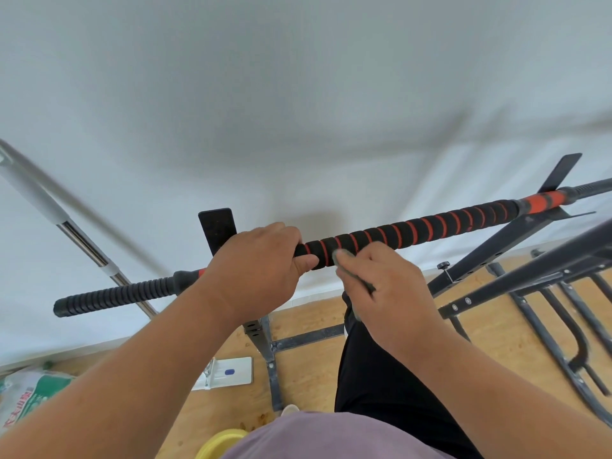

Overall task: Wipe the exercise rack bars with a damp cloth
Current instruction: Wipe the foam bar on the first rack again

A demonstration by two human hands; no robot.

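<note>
Left hand (261, 266) grips the bar (414, 230); right hand (381, 286) pinches a cloth (341, 260) against it, best wrapped round and slid along

The cloth (344, 260) shows only as a grey edge at the right hand (381, 286); the rest is hidden under the fingers. The left hand (261, 270) covers part of the bar (414, 228). At 3 o'clock the bar runs off frame. The printed bag (26, 395) at 8 o'clock is cropped, text illegible.
</note>
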